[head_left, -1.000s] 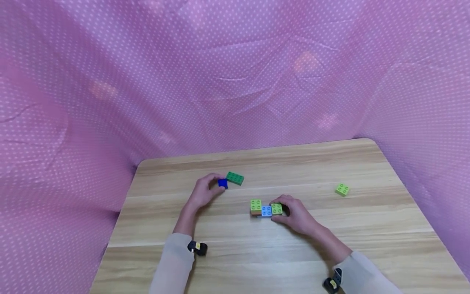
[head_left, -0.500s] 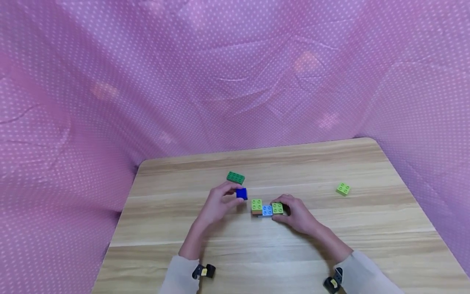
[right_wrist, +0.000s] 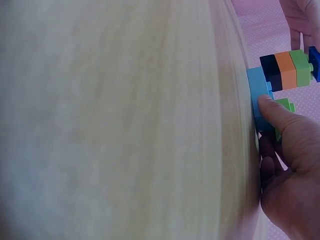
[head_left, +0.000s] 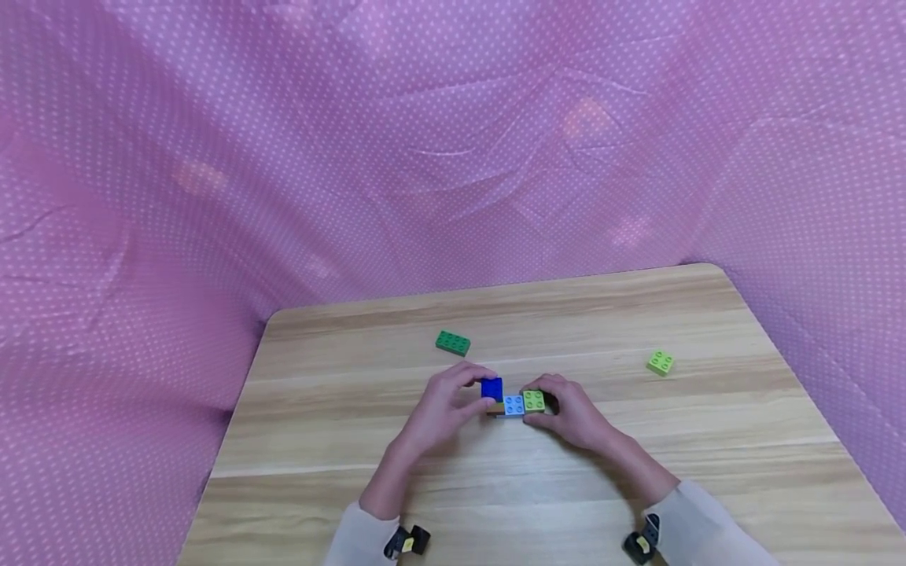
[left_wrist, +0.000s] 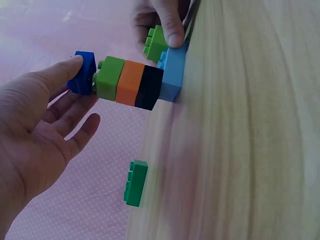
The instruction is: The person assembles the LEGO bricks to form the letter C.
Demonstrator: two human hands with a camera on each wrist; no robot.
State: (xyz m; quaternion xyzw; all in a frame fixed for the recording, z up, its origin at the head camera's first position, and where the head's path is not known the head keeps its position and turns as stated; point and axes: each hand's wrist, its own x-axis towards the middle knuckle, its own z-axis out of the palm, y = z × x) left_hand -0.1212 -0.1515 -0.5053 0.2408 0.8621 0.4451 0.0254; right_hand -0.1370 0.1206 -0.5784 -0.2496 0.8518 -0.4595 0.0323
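My left hand (head_left: 442, 405) pinches a dark blue brick (left_wrist: 86, 73) between thumb and fingers, right over the studs of a small tower. That tower stacks a lime green brick (left_wrist: 110, 78), an orange brick (left_wrist: 130, 82) and a black brick (left_wrist: 149, 87) on one end of a long light blue brick (left_wrist: 173, 74), which lies on the table. A second lime green brick (head_left: 534, 401) sits on the other end of the light blue brick. There my right hand (head_left: 576, 415) grips the base, its thumb against the light blue side in the right wrist view.
A dark green brick (head_left: 453, 343) with two rows of studs lies behind the left hand. Off to the right is a loose lime green brick (head_left: 661, 362). Pink dotted cloth (head_left: 453, 157) hangs around the wooden table (head_left: 580, 314).
My left hand has carried the dark blue brick from beside the dark green brick, right and toward me, over the tower. The right hand stays on the base.
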